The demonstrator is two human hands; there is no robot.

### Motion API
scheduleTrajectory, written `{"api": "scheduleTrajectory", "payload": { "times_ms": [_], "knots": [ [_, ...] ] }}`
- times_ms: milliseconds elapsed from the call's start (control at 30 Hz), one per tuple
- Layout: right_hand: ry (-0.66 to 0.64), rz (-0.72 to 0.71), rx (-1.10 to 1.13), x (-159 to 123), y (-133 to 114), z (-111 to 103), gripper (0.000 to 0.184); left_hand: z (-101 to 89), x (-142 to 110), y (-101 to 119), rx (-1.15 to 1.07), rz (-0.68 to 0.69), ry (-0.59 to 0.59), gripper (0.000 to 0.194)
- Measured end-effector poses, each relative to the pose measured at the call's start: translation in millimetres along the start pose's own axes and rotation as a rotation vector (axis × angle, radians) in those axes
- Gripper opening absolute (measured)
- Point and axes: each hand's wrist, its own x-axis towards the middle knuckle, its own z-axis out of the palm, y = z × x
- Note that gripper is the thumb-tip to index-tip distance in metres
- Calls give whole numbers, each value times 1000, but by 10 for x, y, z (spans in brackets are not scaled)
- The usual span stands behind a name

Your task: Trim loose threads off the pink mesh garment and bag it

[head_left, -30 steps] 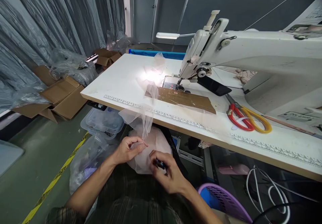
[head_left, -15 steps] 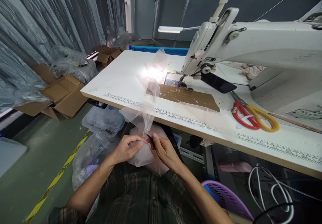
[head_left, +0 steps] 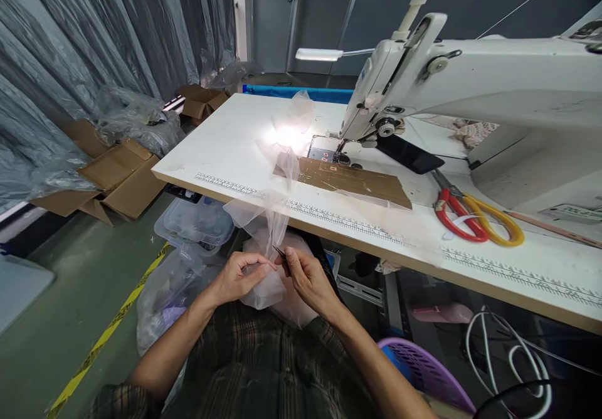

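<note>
Over my lap, my left hand (head_left: pixel 242 276) is closed in a pinch on the sheer pale fabric (head_left: pixel 276 221), which drapes over the table's front edge. Close on its right, my right hand (head_left: pixel 308 281) grips small dark thread snips (head_left: pixel 279 254); their pointed tips touch or nearly touch the gathered fabric by my left fingertips. Most of the snips is hidden in the fingers. More of the fabric bunches below my hands and runs up over the tabletop toward the sewing machine (head_left: pixel 385 86).
On the white table (head_left: pixel 207 146) lie a brown cardboard strip (head_left: pixel 357 182), a black phone (head_left: pixel 409 154) and scissors with red and yellow handles (head_left: pixel 475 215). Below stand a clear plastic box (head_left: pixel 197 221) and a purple basket (head_left: pixel 427 372). Open cartons (head_left: pixel 126 171) lie at left.
My hands stay almost in place at the fabric. The right hand's snips have shifted very slightly, and the whole view has moved a little.
</note>
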Motion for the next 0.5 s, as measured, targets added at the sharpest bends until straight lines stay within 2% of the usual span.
{"api": "scheduleTrajectory", "payload": {
  "times_ms": [167,333,500],
  "knots": [
    [87,-19,-18,-58,-13,-5,57,-21,-10,14,-85,-29,1,32],
    [12,68,-7,-220,24,-6,57,-30,-5,19,-135,-27,5,32],
    [-8,65,-24,-228,50,13,57,-25,5,27,-151,-25,-17,31]
  ]
}}
